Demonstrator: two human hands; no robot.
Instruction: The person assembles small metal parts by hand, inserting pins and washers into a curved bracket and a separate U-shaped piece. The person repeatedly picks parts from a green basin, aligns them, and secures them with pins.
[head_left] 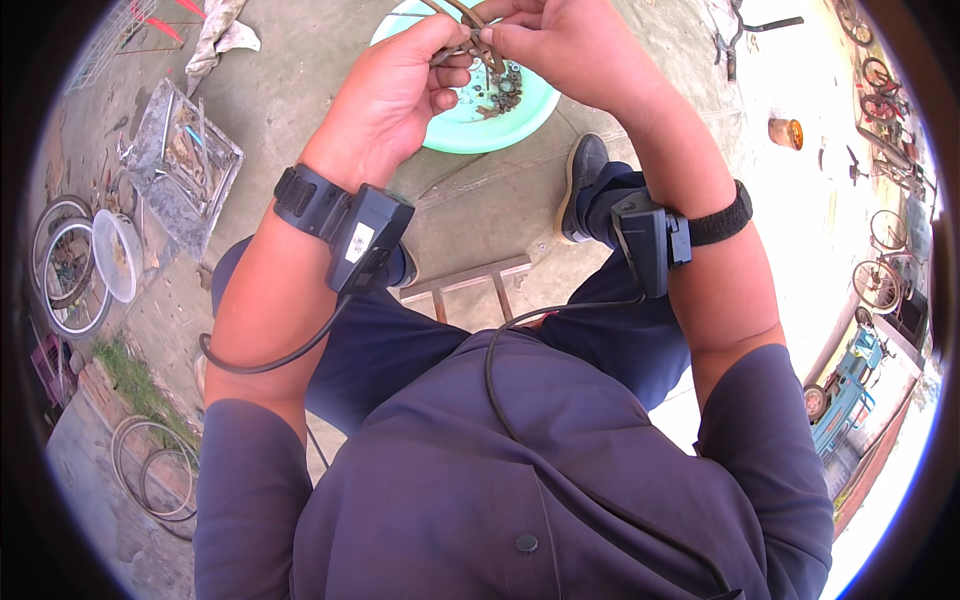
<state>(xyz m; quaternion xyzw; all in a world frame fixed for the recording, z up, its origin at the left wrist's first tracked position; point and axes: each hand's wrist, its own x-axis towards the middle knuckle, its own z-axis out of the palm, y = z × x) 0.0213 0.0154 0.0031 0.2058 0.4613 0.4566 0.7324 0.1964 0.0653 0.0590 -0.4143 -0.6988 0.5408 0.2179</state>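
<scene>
Left hand [398, 85] and right hand [570, 45] pinch a thin metal piece [496, 58] above a green basin [475, 142].
The left grip is clamped thumb against fingers on the piece, the other fingers curled below; the right grip is closed on it just beside, thumb pointing left. Small metal parts [508, 93] lie under the grips in the basin. From the hands, both forearms [690, 150] spread outward to bent elbows, each with a black strap-on box [368, 240]. Nearer the body than the grips is a dark shoe [589, 165]; well to their right stands a rusty can [785, 134].
</scene>
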